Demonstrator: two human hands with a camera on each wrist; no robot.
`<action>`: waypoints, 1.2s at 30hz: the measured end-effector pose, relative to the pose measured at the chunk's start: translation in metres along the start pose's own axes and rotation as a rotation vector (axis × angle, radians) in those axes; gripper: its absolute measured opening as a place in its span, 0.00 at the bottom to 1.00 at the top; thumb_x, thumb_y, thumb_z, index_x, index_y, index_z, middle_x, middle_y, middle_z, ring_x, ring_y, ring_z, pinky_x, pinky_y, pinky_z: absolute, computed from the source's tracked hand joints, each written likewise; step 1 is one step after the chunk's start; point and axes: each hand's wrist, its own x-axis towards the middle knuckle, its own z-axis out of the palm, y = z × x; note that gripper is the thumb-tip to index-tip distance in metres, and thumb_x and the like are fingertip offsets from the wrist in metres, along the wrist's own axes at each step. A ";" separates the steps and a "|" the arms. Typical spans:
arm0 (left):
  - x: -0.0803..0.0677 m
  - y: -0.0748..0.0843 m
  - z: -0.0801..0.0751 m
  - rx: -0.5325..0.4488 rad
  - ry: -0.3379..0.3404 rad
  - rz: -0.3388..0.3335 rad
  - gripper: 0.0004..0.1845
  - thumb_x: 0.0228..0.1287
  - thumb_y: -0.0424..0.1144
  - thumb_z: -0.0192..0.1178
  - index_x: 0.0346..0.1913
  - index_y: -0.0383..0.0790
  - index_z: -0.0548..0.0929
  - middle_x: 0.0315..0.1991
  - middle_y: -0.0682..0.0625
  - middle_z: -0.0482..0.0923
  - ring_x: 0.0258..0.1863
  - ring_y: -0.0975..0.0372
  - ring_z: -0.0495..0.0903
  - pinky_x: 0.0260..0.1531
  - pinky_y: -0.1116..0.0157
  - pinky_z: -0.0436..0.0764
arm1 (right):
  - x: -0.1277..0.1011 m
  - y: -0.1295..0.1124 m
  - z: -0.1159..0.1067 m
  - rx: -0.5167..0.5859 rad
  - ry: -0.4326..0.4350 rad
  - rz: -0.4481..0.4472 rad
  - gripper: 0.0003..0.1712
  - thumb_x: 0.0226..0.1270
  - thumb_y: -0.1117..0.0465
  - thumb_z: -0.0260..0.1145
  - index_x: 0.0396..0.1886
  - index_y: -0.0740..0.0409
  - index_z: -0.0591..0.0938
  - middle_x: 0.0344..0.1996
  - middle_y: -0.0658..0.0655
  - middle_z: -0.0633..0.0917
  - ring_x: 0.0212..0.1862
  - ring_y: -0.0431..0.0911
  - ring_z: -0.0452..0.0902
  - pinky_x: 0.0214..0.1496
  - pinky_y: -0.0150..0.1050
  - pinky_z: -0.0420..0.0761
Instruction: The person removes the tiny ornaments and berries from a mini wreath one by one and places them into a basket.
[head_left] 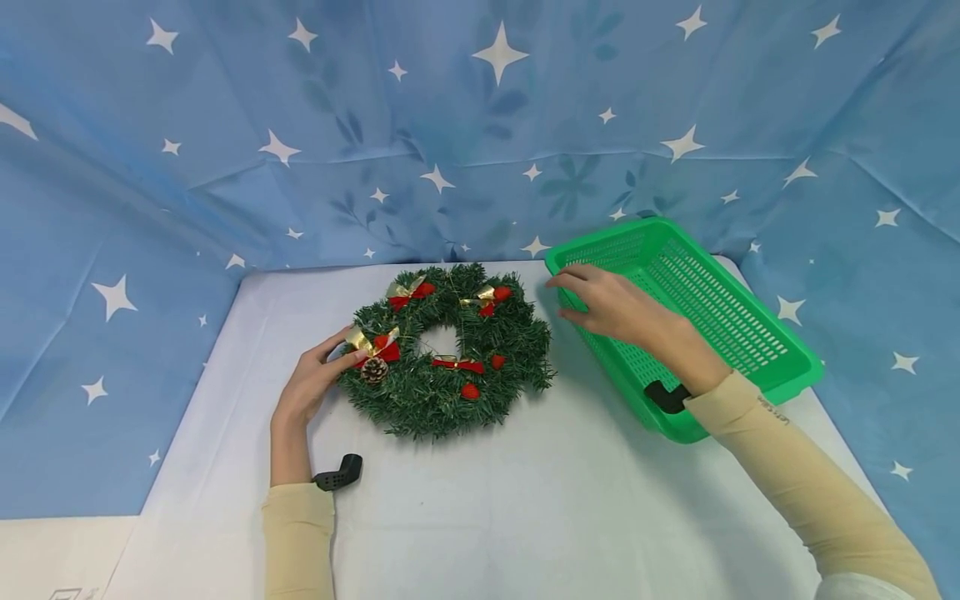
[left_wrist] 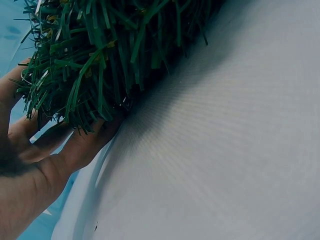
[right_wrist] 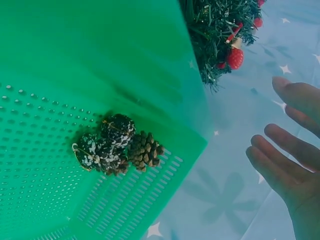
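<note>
A green Christmas wreath (head_left: 427, 400) with red-and-gold bows, red berries and a pine cone (head_left: 374, 370) lies on the white table. My left hand (head_left: 309, 383) holds its left edge, thumb on top beside the pine cone; the left wrist view shows the other fingers (left_wrist: 92, 145) against the outer needles. Over the near-left rim of a green plastic basket (head_left: 780, 367) hovers my right hand (head_left: 603, 302), its fingers spread and loosely bent with nothing between them. Inside the basket, the right wrist view shows several pine cones (right_wrist: 145, 151), some dark with white flecks.
Blue cloth with white stars (head_left: 501, 54) hangs behind and at both sides of the white-covered table (head_left: 480, 517). The basket stands at the back right, angled. Each wrist wears a small black camera (head_left: 341, 472).
</note>
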 end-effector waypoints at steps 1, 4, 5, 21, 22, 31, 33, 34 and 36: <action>0.000 -0.001 0.000 -0.001 0.000 -0.003 0.42 0.71 0.52 0.66 0.82 0.50 0.59 0.84 0.49 0.45 0.84 0.49 0.38 0.78 0.44 0.54 | 0.000 0.000 0.001 0.002 -0.002 -0.004 0.24 0.61 0.66 0.78 0.57 0.63 0.83 0.51 0.63 0.85 0.48 0.56 0.85 0.45 0.49 0.86; 0.000 -0.002 0.000 -0.004 0.003 -0.007 0.42 0.71 0.53 0.67 0.82 0.51 0.59 0.84 0.49 0.45 0.84 0.49 0.39 0.77 0.45 0.55 | 0.001 -0.001 0.002 0.004 -0.007 -0.013 0.24 0.61 0.66 0.78 0.57 0.63 0.83 0.51 0.63 0.85 0.49 0.56 0.84 0.46 0.49 0.86; 0.000 -0.002 0.000 -0.001 0.003 -0.004 0.43 0.71 0.52 0.67 0.82 0.51 0.59 0.84 0.49 0.45 0.84 0.49 0.39 0.77 0.44 0.55 | 0.001 -0.002 0.002 0.003 -0.009 -0.015 0.25 0.61 0.66 0.78 0.57 0.63 0.83 0.52 0.63 0.85 0.50 0.56 0.84 0.46 0.49 0.86; 0.002 0.000 0.000 0.010 -0.002 -0.016 0.43 0.70 0.54 0.67 0.82 0.53 0.58 0.84 0.51 0.45 0.84 0.50 0.40 0.76 0.45 0.58 | 0.005 -0.003 0.002 0.013 0.003 -0.032 0.24 0.60 0.67 0.78 0.56 0.62 0.84 0.51 0.63 0.85 0.49 0.56 0.84 0.45 0.49 0.86; 0.002 0.000 0.000 0.008 -0.001 -0.014 0.43 0.70 0.54 0.67 0.82 0.53 0.59 0.85 0.51 0.45 0.84 0.50 0.40 0.76 0.45 0.57 | 0.005 -0.003 0.002 0.013 0.003 -0.036 0.24 0.60 0.68 0.78 0.56 0.62 0.83 0.51 0.63 0.85 0.49 0.56 0.84 0.45 0.49 0.86; 0.004 0.002 0.000 0.012 0.013 0.002 0.42 0.71 0.53 0.67 0.82 0.51 0.61 0.84 0.51 0.47 0.83 0.49 0.45 0.75 0.47 0.61 | 0.014 -0.010 0.001 0.016 -0.021 -0.039 0.25 0.60 0.66 0.78 0.58 0.63 0.83 0.52 0.62 0.84 0.50 0.56 0.83 0.44 0.49 0.86; 0.004 0.002 0.000 0.022 0.016 -0.009 0.42 0.71 0.54 0.66 0.82 0.53 0.60 0.84 0.51 0.47 0.74 0.51 0.60 0.58 0.54 0.74 | 0.016 -0.013 0.002 0.020 -0.035 -0.033 0.25 0.61 0.66 0.78 0.58 0.62 0.83 0.52 0.62 0.85 0.50 0.56 0.83 0.45 0.49 0.86; 0.004 0.001 0.000 0.029 0.017 -0.014 0.41 0.71 0.54 0.66 0.82 0.53 0.60 0.84 0.51 0.47 0.64 0.53 0.65 0.48 0.58 0.75 | 0.017 -0.014 0.003 0.023 -0.040 -0.034 0.25 0.61 0.66 0.78 0.58 0.62 0.83 0.52 0.62 0.84 0.50 0.56 0.83 0.45 0.49 0.85; 0.004 0.001 0.000 0.037 0.019 -0.019 0.41 0.71 0.54 0.66 0.82 0.54 0.60 0.84 0.51 0.46 0.54 0.55 0.65 0.32 0.59 0.66 | 0.018 -0.015 0.005 0.028 -0.045 -0.037 0.26 0.61 0.65 0.78 0.59 0.62 0.83 0.53 0.62 0.84 0.50 0.56 0.83 0.46 0.50 0.85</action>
